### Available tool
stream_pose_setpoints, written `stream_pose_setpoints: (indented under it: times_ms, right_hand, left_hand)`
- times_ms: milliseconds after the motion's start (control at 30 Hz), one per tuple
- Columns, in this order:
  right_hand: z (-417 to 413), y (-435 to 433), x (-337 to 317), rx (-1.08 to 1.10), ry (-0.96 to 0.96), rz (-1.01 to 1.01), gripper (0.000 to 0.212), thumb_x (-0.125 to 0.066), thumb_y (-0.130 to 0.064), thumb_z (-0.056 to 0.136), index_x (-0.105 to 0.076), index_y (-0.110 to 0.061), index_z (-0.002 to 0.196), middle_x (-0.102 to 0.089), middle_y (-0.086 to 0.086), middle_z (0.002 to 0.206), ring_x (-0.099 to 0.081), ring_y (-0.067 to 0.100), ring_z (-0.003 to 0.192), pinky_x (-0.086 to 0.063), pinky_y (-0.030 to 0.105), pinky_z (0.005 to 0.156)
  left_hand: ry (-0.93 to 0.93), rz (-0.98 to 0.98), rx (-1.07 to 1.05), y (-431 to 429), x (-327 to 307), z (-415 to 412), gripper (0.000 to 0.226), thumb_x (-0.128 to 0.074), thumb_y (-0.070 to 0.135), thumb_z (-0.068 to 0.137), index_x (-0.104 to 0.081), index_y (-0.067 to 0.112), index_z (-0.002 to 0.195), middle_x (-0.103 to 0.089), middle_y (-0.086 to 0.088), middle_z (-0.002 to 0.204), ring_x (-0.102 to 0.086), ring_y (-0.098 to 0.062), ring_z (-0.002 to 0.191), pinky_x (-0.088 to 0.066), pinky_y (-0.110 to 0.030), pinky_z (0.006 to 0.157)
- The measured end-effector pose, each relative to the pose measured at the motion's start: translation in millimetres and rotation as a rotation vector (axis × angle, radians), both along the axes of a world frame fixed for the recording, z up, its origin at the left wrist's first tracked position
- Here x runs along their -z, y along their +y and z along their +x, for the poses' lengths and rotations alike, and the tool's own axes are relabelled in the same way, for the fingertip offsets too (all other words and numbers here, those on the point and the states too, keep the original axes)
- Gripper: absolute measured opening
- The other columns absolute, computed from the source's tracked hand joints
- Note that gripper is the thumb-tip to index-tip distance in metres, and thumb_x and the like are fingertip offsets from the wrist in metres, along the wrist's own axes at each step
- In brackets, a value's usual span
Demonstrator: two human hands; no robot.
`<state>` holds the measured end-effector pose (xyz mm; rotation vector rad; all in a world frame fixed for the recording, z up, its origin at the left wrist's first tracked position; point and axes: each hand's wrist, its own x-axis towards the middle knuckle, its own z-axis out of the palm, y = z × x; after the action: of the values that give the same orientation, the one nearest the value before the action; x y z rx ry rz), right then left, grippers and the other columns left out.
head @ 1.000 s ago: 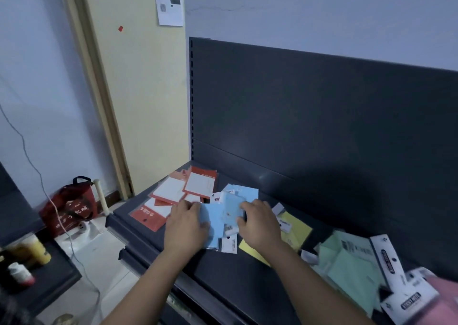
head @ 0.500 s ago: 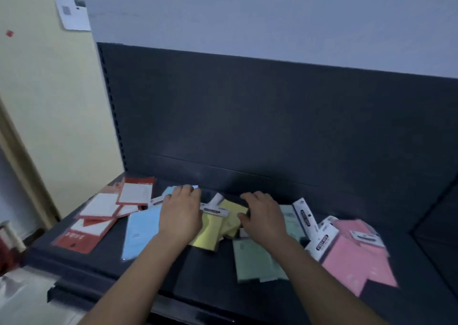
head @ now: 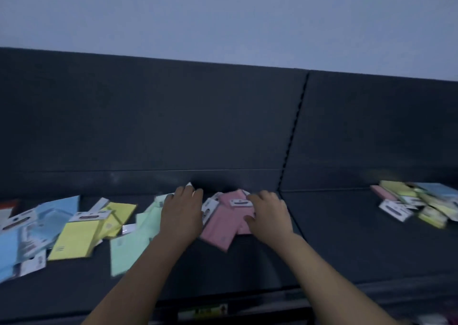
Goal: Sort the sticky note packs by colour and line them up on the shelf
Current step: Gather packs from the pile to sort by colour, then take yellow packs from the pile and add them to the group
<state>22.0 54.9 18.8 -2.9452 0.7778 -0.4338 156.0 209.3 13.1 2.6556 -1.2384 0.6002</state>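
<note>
Dark shelf (head: 347, 238), left hand (head: 182, 215) and right hand (head: 269, 217) flat on pink packs (head: 223, 228), both grips loose

On the dark shelf (head: 347, 238), pink packs (head: 221, 230) are touched by the left hand (head: 182, 212) and right hand (head: 269, 217); green packs (head: 131, 243), yellow packs (head: 76, 238) and blue packs (head: 52, 212) are spread leftward.

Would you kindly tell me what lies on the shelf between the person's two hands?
In the head view, the pink sticky note packs, topped by white header cards, lie between the left hand and the right hand on the dark shelf.
</note>
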Motion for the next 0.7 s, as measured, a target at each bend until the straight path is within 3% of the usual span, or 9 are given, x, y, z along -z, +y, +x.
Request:
stream_pose_setpoints:
  times_ms: [167,300,400,467,567,700]
  right_hand:
    - [-74,-51,1,0.083,-0.004,-0.007,0.047,-0.054,-0.038,0.092,-0.044,-0.023,0.136,-0.050,0.002,0.128,-0.042,0.021,0.119,-0.034,0.032,0.095]
    - [-125,-87,3,0.158,0.019,-0.012,0.046,-0.054,-0.038,0.093,-0.045,-0.023,0.135,-0.049,0.002,0.128,-0.042,0.022,0.120,-0.035,0.033,0.095]
    - [-158,-111,4,0.222,0.051,-0.016,0.047,-0.055,-0.039,0.091,-0.045,-0.022,0.134,-0.050,0.004,0.127,-0.042,0.024,0.120,-0.035,0.035,0.095]
    - [-177,-126,5,0.267,0.065,-0.011,0.047,-0.055,-0.040,0.091,-0.046,-0.022,0.134,-0.049,0.004,0.128,-0.042,0.025,0.120,-0.034,0.036,0.095]
    - [-202,-151,6,0.334,0.080,0.009,0.048,-0.055,-0.040,0.091,-0.046,-0.023,0.134,-0.049,0.005,0.128,-0.041,0.025,0.122,-0.034,0.037,0.097]
    - [-228,-188,9,0.412,0.089,0.029,0.049,-0.055,-0.041,0.091,-0.045,-0.023,0.135,-0.048,0.005,0.129,-0.040,0.025,0.123,-0.034,0.038,0.099]
  left_hand:
    - [-0.012,0.011,0.100,-63,5,-57,0.051,-0.088,0.021,0.041,-0.069,0.013,0.089,-0.064,-0.004,0.082,-0.063,-0.027,0.076,-0.050,-0.036,0.059]
    - [0.060,0.058,0.163,-109,5,-103,0.041,-0.082,0.025,0.056,-0.065,0.015,0.092,-0.064,-0.005,0.091,-0.061,-0.027,0.088,-0.048,-0.039,0.066]
    - [0.035,0.088,0.223,-141,6,-130,0.044,-0.088,0.023,0.044,-0.065,0.014,0.081,-0.062,-0.005,0.078,-0.061,-0.027,0.074,-0.047,-0.037,0.056]
    - [0.074,0.099,0.257,-162,6,-147,0.042,-0.085,0.023,0.054,-0.067,0.011,0.091,-0.063,-0.007,0.087,-0.061,-0.028,0.083,-0.047,-0.038,0.064]
    - [0.116,0.073,0.324,-197,12,-166,0.039,-0.063,0.024,0.085,-0.056,0.012,0.122,-0.056,-0.007,0.119,-0.049,-0.027,0.113,-0.040,-0.038,0.086]
    - [0.114,0.046,0.411,-246,16,-184,0.039,-0.048,0.030,0.095,-0.045,0.018,0.132,-0.046,-0.002,0.132,-0.040,-0.020,0.121,-0.034,-0.033,0.095]
